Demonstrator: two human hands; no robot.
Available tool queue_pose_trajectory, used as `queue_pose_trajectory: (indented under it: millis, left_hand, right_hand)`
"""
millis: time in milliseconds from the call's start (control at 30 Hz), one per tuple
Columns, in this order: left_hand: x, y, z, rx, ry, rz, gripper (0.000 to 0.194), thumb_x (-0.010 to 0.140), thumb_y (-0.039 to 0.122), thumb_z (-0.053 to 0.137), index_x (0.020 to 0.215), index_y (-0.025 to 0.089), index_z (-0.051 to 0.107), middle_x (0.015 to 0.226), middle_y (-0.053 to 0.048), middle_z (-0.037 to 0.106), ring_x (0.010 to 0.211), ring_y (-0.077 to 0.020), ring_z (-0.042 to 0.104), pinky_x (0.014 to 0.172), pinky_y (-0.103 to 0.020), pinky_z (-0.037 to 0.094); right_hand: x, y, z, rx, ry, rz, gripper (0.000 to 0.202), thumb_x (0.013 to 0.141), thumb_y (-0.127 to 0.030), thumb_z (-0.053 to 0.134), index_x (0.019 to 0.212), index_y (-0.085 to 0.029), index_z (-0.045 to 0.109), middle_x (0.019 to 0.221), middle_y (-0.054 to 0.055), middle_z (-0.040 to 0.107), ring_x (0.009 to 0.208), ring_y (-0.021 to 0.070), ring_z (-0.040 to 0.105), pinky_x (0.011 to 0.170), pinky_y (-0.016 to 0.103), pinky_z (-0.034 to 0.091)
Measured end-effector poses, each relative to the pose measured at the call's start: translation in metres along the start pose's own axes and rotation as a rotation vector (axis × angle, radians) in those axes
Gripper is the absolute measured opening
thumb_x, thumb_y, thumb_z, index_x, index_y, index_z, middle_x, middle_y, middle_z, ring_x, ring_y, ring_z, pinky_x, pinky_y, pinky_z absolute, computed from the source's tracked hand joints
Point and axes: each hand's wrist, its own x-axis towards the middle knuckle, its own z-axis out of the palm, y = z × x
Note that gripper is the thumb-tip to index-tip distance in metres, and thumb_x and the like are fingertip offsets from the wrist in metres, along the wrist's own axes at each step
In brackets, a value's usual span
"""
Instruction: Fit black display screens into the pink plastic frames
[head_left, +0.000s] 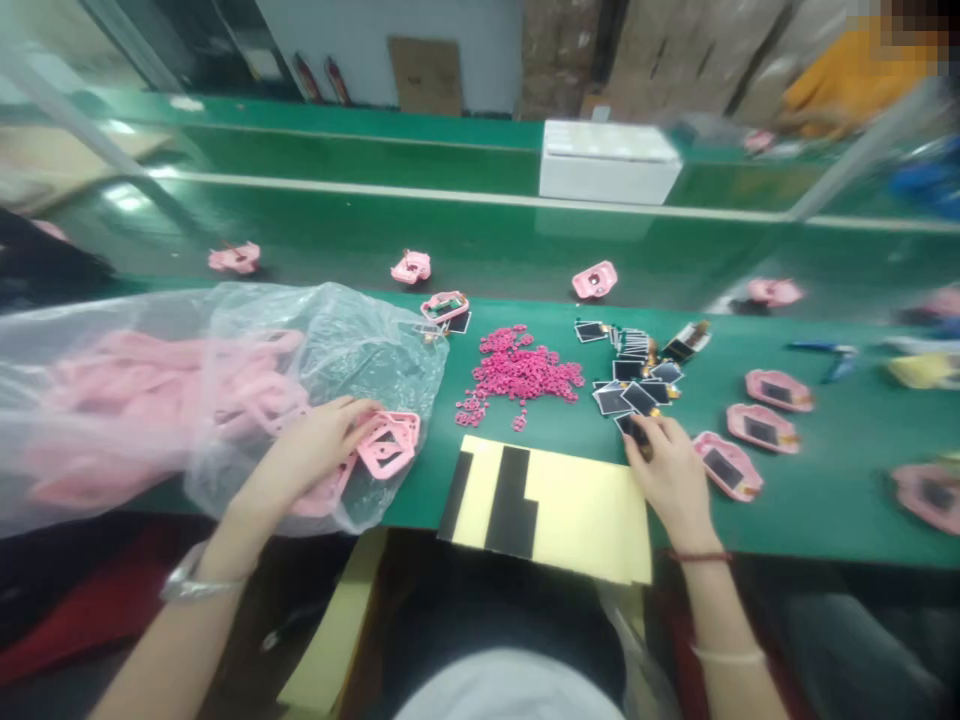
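**Two hands at a green bench of pink shells and small screens**

Nearest the worker's body, at six o'clock, a yellow backing sheet (577, 510) with black strips hangs over the edge of the green bench (817, 510). At eight o'clock from it the left hand (315, 445) rests at the mouth of a clear plastic bag (225, 390), fingers curled round a pink frame (388, 443) with a square opening; the frame sits half out of the bag, and more pink shells show blurred through the film. A metal bracelet circles that wrist.

At three o'clock from the sheet the right hand (671, 470) lies on the bench, fingertips pinched narrow on a small dark screen (636, 432) at the near edge of a scatter of dark screens (637, 375). Just right of the hand, three pink shells fitted with screens (757, 428) lie in a slanting row.

Farther out, at twelve o'clock, a heap of small magenta rings (521, 372) lies between the bag and the screens. Beyond it another pink frame (444, 306) sits at the bench's far edge. On the darker belt behind, single pink housings (595, 280) lie well apart. A white box (609, 162) stands farther back, and at one o'clock a person in an orange top (840, 85) is seated.
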Motion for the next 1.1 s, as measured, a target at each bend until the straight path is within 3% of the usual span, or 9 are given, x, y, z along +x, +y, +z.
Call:
queue_pose_trajectory:
  millis: [167, 367, 500, 567, 633, 733, 800, 933, 1100]
  left_hand:
    - [-0.012, 0.024, -0.001, -0.094, -0.049, -0.021, 0.048, 0.101, 0.052, 0.036, 0.126, 0.020, 0.061, 0.117, -0.011, 0.065, 0.108, -0.0281, 0.065, 0.100, -0.044, 0.050]
    - [-0.014, 0.041, 0.020, -0.188, 0.171, -0.120, 0.036, 0.095, 0.033, 0.044, 0.123, 0.015, 0.059, 0.124, -0.015, 0.062, 0.089, -0.0247, 0.068, 0.091, -0.044, 0.055]
    - [-0.024, 0.044, 0.024, -0.233, 0.276, -0.155, 0.034, 0.098, 0.032, 0.041, 0.121, 0.015, 0.060, 0.122, -0.015, 0.065, 0.108, -0.0296, 0.064, 0.101, -0.046, 0.048]
    - [-0.032, 0.054, 0.022, -0.458, 0.346, -0.214, 0.029, 0.097, 0.032, 0.047, 0.118, 0.017, 0.061, 0.117, -0.012, 0.066, 0.106, -0.0276, 0.063, 0.095, -0.041, 0.051]
    - [-0.041, 0.075, 0.017, -0.933, 0.372, -0.307, 0.019, 0.090, 0.027, 0.060, 0.107, 0.018, 0.062, 0.102, -0.008, 0.066, 0.085, -0.0208, 0.063, 0.076, -0.031, 0.054]
    - [-0.050, 0.123, 0.009, -1.843, 0.245, -0.483, 0.017, 0.081, 0.007, 0.064, 0.094, 0.017, 0.057, 0.082, -0.001, 0.056, 0.064, -0.0105, 0.054, 0.055, -0.017, 0.048]
    - [-0.050, 0.156, 0.007, -2.345, -0.022, -0.668, 0.021, 0.086, -0.005, 0.052, 0.089, 0.016, 0.052, 0.079, 0.001, 0.048, 0.062, -0.0049, 0.052, 0.054, -0.009, 0.043]
    - [-0.045, 0.195, 0.018, -2.414, -0.149, -0.683, 0.021, 0.094, -0.004, 0.041, 0.088, 0.013, 0.051, 0.079, 0.001, 0.042, 0.062, -0.0014, 0.052, 0.057, -0.005, 0.042]
    - [-0.053, 0.207, 0.040, -2.297, -0.155, -0.555, 0.015, 0.087, 0.013, 0.065, 0.089, 0.016, 0.051, 0.079, 0.002, 0.046, 0.060, -0.0039, 0.051, 0.056, -0.012, 0.044]
  right_hand:
    - [0.017, 0.016, 0.006, -0.042, 0.136, -0.027, 0.049, 0.098, -0.044, 0.055, 0.135, -0.012, 0.060, 0.134, 0.020, 0.063, 0.121, 0.0343, 0.057, 0.099, 0.047, 0.046]
    - [0.021, 0.003, 0.017, -0.085, 0.049, -0.197, 0.029, 0.103, -0.028, 0.048, 0.118, -0.014, 0.068, 0.124, 0.013, 0.071, 0.109, 0.0282, 0.065, 0.090, 0.041, 0.048]
    - [0.015, -0.002, 0.011, -0.079, 0.129, -0.120, 0.034, 0.104, -0.026, 0.041, 0.114, -0.010, 0.070, 0.107, 0.015, 0.076, 0.091, 0.0247, 0.070, 0.083, 0.037, 0.050]
    - [0.012, -0.008, 0.003, -0.015, 0.199, -0.010, 0.036, 0.103, -0.029, 0.041, 0.109, -0.010, 0.071, 0.099, 0.015, 0.077, 0.085, 0.0244, 0.071, 0.080, 0.036, 0.050]
    - [0.008, -0.019, -0.007, 0.134, 0.239, 0.108, 0.036, 0.101, -0.033, 0.044, 0.106, -0.011, 0.072, 0.097, 0.014, 0.077, 0.083, 0.0241, 0.071, 0.077, 0.034, 0.051]
    - [-0.002, -0.044, -0.017, 0.355, 0.190, 0.275, 0.036, 0.097, -0.041, 0.049, 0.104, -0.014, 0.072, 0.094, 0.012, 0.077, 0.081, 0.0230, 0.071, 0.074, 0.032, 0.050]
    - [-0.012, -0.059, -0.017, 0.406, 0.146, 0.371, 0.038, 0.094, -0.046, 0.052, 0.103, -0.015, 0.073, 0.095, 0.012, 0.076, 0.083, 0.0240, 0.070, 0.076, 0.033, 0.049]
    - [-0.033, -0.075, 0.000, 0.457, 0.057, 0.558, 0.043, 0.091, -0.050, 0.051, 0.103, -0.016, 0.073, 0.096, 0.013, 0.075, 0.087, 0.0267, 0.067, 0.079, 0.037, 0.047]
    - [-0.025, -0.069, 0.024, 0.499, -0.028, 0.456, 0.044, 0.090, -0.052, 0.050, 0.105, -0.017, 0.072, 0.097, 0.013, 0.074, 0.089, 0.0269, 0.066, 0.083, 0.041, 0.048]
